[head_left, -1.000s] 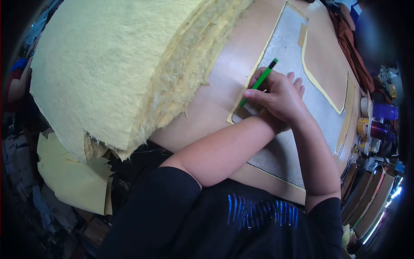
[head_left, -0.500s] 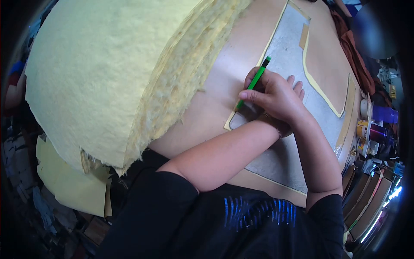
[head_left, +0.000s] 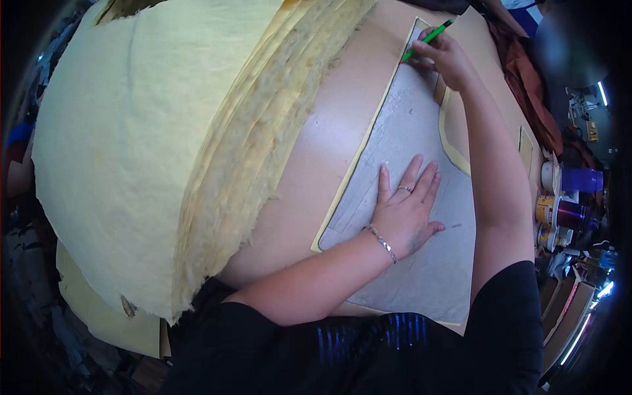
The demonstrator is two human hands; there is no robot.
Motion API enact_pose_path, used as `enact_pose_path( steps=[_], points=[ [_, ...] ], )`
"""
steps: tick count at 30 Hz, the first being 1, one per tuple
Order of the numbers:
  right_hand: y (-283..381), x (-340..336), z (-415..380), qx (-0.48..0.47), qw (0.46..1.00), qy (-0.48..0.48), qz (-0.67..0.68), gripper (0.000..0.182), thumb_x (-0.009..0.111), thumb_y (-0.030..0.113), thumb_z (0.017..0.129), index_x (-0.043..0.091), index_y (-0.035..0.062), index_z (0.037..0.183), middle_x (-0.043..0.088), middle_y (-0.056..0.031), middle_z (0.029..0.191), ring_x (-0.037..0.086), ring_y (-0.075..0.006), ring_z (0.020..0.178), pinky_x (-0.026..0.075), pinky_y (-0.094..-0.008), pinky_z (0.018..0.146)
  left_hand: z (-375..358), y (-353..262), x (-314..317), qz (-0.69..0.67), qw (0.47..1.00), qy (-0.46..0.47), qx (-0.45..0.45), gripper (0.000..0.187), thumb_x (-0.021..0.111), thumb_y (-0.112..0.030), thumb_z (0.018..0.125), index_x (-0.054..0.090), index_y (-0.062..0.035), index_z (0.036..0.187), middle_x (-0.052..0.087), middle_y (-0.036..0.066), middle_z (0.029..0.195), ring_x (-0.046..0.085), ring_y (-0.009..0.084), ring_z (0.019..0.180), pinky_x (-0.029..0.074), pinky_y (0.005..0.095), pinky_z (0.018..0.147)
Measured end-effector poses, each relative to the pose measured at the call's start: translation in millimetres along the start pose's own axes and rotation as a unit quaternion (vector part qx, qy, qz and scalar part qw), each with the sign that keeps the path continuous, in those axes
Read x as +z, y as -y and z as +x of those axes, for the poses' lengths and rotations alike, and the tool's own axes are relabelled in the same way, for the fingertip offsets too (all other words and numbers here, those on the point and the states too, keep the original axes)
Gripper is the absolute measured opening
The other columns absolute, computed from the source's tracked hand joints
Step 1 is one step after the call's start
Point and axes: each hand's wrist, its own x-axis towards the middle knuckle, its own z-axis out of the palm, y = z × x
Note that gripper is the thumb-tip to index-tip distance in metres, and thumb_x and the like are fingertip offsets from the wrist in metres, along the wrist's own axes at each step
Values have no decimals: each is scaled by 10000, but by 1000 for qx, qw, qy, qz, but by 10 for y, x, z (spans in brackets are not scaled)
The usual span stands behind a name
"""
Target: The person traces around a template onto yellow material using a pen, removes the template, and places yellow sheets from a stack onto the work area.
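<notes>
My left hand (head_left: 405,210) lies flat with fingers spread on a grey pattern piece (head_left: 388,148). A ring and a bracelet show on that hand and wrist. Up at the pattern's far end, my right hand (head_left: 444,56) pinches a slim green pen (head_left: 431,38) with a dark band near its top end. The pen's lower tip meets the pattern's left edge. Beneath the grey piece, a pale yellow sheet (head_left: 355,161) shows as a narrow border. Both rest on a smooth tan surface (head_left: 313,171).
A thick stack of pale yellow sheets (head_left: 131,131) with ragged edges covers the left side. At right are brown cloth (head_left: 520,85), a purple container (head_left: 582,180) and a yellow-labelled tub (head_left: 545,209). Another person's arm (head_left: 20,174) shows at far left.
My right hand has moved with the pen from near the pattern's lower corner to its far end. My arms are uncrossed, and my left hand is now fully visible. The view has shifted.
</notes>
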Motion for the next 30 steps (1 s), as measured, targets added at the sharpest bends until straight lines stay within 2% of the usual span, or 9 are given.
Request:
enact_pose_path(
  steps=[2,9,14,18,23,25,26,27,30],
  points=[
    [-74,-149,244,5,999,16,34,164,574,221,796,457,146,882,526,31,844,515,-75,838,424,-276,707,6,-1,-5,0,1000,3,-3,692,533,-421,733,302,-36,1260,179,63,1358,82,227,1271,119,632,905],
    [-376,-527,940,-5,996,-64,61,201,577,222,795,422,141,894,516,27,882,544,-86,827,435,-274,703,9,-15,-53,10,1000,16,-4,707,545,-427,721,298,-48,1264,162,54,1365,80,223,1273,159,647,871],
    [-389,-416,995,-195,947,-227,-118,181,595,199,785,498,70,866,567,-17,742,573,-88,710,396,-205,576,21,-20,-51,26,1000,9,3,719,552,-433,710,301,-48,1263,176,56,1359,91,228,1269,168,646,867],
    [-97,-135,404,-178,959,-206,81,171,594,216,785,518,73,839,572,-10,754,552,-69,704,387,-199,592,1,-2,-2,23,999,-22,8,737,556,-446,695,307,-41,1258,214,61,1342,110,231,1264,149,639,878],
    [339,765,-982,-58,990,129,-20,148,616,159,763,507,67,801,527,13,708,501,-51,677,388,-190,587,-30,13,110,89,994,-61,-1,751,533,-494,690,314,-50,1256,283,79,1312,143,231,1260,73,572,948],
    [549,1031,-1395,35,971,232,39,161,628,86,746,476,41,771,502,30,682,469,-41,635,378,-180,553,70,-6,-79,33,988,148,-42,699,454,-484,753,270,-60,1277,250,83,1335,153,249,1258,99,469,1000],
    [531,1126,-1503,39,967,253,15,168,626,98,750,472,36,773,503,28,668,467,-44,620,373,-181,541,48,82,344,-71,997,-23,-25,630,344,-457,813,221,-72,1296,202,91,1358,150,260,1259,115,385,1024],
    [499,1202,-1591,43,961,275,-8,176,623,111,755,468,31,774,505,26,654,466,-47,605,369,-183,529,113,129,492,-240,967,-75,-28,591,256,-420,844,191,-52,1302,168,110,1366,121,256,1270,97,361,1033],
    [507,1328,-1735,37,952,300,-46,215,635,173,743,495,11,757,508,-34,592,438,-83,532,366,-251,488,51,167,448,19,994,-104,37,593,241,-400,841,192,-20,1292,141,129,1370,94,268,1277,127,487,1001]
  ],
)
